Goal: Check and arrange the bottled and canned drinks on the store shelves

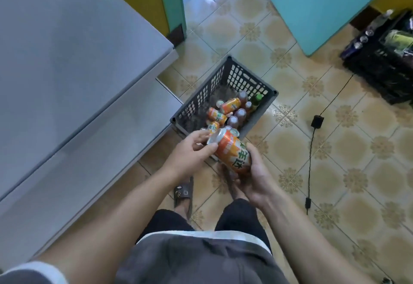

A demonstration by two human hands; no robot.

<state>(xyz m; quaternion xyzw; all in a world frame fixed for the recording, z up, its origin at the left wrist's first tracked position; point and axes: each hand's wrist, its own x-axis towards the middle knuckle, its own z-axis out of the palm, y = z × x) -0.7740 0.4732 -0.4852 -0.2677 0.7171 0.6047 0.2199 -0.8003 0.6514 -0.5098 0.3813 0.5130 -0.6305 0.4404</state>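
Presently both hands are grasping one orange aluminium drink can (232, 153): right hand (254, 181) cradling its base, left hand (190, 149) pinching its top rim, just above the grey slotted plastic crate (257, 82). Inspection step, seemingly; shelving likely follows.

The grey crate (225, 87) at frame centre is open on top. Its upper-left half is bare, and its lower-right half is crowded with loose cans (230, 105) and bottles (240, 114). The left hand (190, 149) and right hand (252, 178), gripping one orange can (232, 152), cover its near corner. A white cabinet (67, 60) blocks the left side, just beside the crate. To the right the tiled floor (346, 172) lies open, crossed by a black cable (310, 149).
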